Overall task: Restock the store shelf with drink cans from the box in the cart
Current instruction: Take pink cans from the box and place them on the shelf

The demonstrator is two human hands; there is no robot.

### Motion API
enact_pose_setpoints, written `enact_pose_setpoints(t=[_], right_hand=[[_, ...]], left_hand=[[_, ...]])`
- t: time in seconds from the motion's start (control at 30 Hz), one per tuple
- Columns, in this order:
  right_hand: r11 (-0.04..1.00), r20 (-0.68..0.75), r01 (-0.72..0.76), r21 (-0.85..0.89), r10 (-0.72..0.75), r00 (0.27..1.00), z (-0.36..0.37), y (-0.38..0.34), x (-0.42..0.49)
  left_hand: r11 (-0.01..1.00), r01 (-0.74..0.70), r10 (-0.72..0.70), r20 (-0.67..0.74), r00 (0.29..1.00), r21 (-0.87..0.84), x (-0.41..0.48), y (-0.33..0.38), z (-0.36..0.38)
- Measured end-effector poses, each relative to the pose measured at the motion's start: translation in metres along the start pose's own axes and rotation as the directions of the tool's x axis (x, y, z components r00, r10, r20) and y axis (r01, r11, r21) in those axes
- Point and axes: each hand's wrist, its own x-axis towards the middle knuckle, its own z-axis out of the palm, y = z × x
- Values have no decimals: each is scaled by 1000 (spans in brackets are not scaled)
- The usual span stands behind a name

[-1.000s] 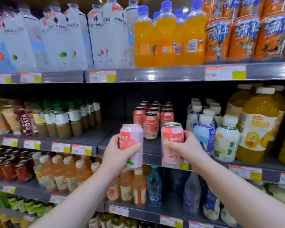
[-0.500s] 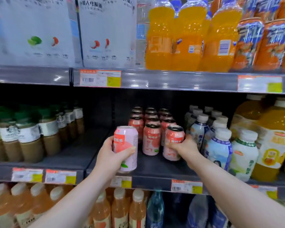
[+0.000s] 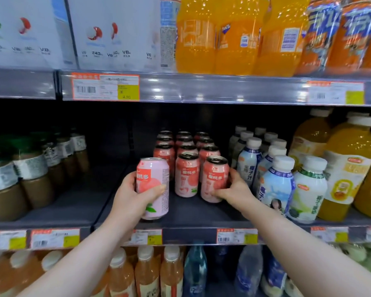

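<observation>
- Brown bottles [image 3: 33, 174] with green caps stand in rows at the left end of the middle shelf [image 3: 193, 213], with bare shelf floor between them and the cans.
- The left forearm rises from the lower left edge, slanting up and to the right toward the shelf front.
- The left hand [image 3: 131, 196] is wrapped around a pink can [image 3: 153, 187], thumb across the front of it and fingers behind. The can is upright, its base at the front lip of the shelf; whether it rests there or hangs just above cannot be told.
- Just right of it and further in stands the can block [image 3: 185, 159], three columns running back into the dark.
- The right hand [image 3: 234, 189] clasps the front right can [image 3: 215, 179] of that block low on its side, fingertips curled round the front and thumb behind. This can stands upright on the shelf, just beside its neighbour.
- The right forearm stretches back to the lower right corner, crossing the shelf edge.
- White bottles [image 3: 278, 183] stand right beside that hand, then tall orange juice bottles [image 3: 349, 166].
</observation>
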Motion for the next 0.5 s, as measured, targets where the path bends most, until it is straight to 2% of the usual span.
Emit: enact_pose_setpoints(t=[0.27, 0.5], right_hand=[[999, -123, 8, -43, -14, 992, 11, -8, 12], [999, -116, 9, -41, -13, 993, 7, -11, 16]], left_hand=[[1000, -8, 8, 21, 1000, 13, 4, -2, 0], [1000, 1, -1, 2, 1000, 11, 8, -4, -3]])
